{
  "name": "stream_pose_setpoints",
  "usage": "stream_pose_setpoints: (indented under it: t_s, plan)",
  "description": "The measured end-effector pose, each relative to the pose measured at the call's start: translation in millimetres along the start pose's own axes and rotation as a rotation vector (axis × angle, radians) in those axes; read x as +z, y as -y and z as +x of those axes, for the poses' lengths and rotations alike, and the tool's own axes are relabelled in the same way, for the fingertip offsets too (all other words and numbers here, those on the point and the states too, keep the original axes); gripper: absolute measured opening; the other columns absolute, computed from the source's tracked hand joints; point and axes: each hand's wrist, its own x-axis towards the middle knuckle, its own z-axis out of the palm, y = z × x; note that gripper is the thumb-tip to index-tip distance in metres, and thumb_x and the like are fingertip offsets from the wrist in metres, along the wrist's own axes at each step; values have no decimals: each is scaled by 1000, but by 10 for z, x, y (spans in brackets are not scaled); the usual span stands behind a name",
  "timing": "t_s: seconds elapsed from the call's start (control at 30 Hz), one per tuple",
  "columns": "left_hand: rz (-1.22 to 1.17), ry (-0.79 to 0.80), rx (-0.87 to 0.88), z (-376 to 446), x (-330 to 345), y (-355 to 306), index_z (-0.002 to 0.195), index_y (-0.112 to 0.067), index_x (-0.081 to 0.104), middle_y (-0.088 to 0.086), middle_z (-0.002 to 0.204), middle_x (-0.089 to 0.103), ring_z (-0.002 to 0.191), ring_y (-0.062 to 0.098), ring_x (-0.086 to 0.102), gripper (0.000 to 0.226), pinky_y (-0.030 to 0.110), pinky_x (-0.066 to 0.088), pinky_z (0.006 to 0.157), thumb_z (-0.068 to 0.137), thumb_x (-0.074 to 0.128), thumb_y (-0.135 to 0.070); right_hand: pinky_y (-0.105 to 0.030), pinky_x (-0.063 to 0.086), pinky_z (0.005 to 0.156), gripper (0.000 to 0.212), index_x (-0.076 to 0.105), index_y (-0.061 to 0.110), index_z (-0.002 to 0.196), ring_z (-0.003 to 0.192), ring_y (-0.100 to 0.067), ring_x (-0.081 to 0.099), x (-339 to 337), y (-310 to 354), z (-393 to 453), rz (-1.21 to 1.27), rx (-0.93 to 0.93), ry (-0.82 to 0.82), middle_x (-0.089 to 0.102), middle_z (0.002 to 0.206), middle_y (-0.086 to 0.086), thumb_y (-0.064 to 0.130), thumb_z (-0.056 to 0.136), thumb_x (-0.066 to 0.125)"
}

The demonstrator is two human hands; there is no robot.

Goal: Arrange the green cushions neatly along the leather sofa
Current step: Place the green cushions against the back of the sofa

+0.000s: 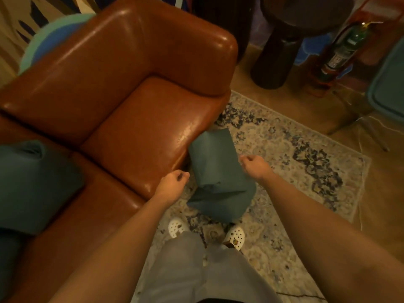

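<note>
Your target, the green cushion [218,173], lies off the leather sofa [122,88], on the rug against the sofa's front edge, its long axis running away from you. Your left hand [172,186] and right hand [254,166] flank it, both loosely curled and holding nothing; the right is nearer, just touching its edge. A second cushion [32,184] already sits on the sofa's seat.

both arms outstretched, left hand [173,184] and right hand [255,166] loosely curled
</note>
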Motion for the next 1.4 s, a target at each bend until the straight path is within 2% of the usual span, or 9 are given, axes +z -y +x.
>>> stream_pose_setpoints:
  t_s: [0.37,0.63,0.8,0.87,0.97,1.07,1.13,1.2,1.4]
  plan:
    - [2,31,-7,991,75,-244,111,-19,68,2,105,72,96,21,67,34,47,55,90,104,47,-44,-35,45,96,51,64,7,127,116,-33,62,-111,95,751,59,20,-67,68,126,-13,47,106,41]
    - [-17,-10,-45,1800,334,-247,115,-23,68,-1,106,73,102,21,67,33,47,54,94,101,48,-45,-32,43,77,46,67,12,112,93,-28,64,66,-263,1723,86,33,-31,70,104,-12,50,105,42]
    - [-150,-69,-156,2341,841,-66,112,-22,67,3,117,71,110,23,66,26,44,50,102,102,52,-41,-41,49,98,53,65,10,126,110,-34,64,177,-607,2425,29,49,43,69,120,-16,52,104,41]
    - [-215,-105,-209,2539,1083,16,114,-22,66,4,125,68,117,24,63,26,43,47,107,101,54,-42,-37,47,97,53,63,11,130,113,-31,63,254,-792,2730,39,52,71,68,121,-14,52,104,42]
    - [-231,-203,-282,2845,1395,181,138,-12,56,6,141,57,131,26,53,49,41,41,113,101,54,-45,-32,44,92,43,67,14,117,101,-24,60,420,-1038,3201,90,80,102,66,108,-10,48,104,45]
    - [-178,-339,-321,3169,1633,359,151,-9,39,17,152,43,141,34,40,70,45,32,119,100,48,-55,-47,48,107,47,71,17,106,104,-26,64,693,-1465,3877,168,113,146,70,110,-8,58,92,52]
    - [-183,-390,-386,3363,1760,423,157,-11,27,18,159,30,148,35,28,78,42,22,122,100,42,-61,-50,45,110,69,70,15,120,118,-32,63,863,-1631,4201,190,140,141,70,123,-11,69,81,50]
    - [-229,-422,-438,3515,1871,456,160,-13,20,17,162,22,150,36,23,86,42,18,123,97,37,-69,-42,42,112,63,62,11,133,124,-32,59,937,-1463,4152,190,161,126,65,133,-11,60,96,47]
    - [-394,-480,-493,3744,2133,591,159,-23,21,9,158,37,143,34,39,101,50,32,118,83,35,-87,-39,28,118,55,48,10,147,143,-33,40,1302,-1622,4567,285,201,65,43,156,-14,45,110,29]
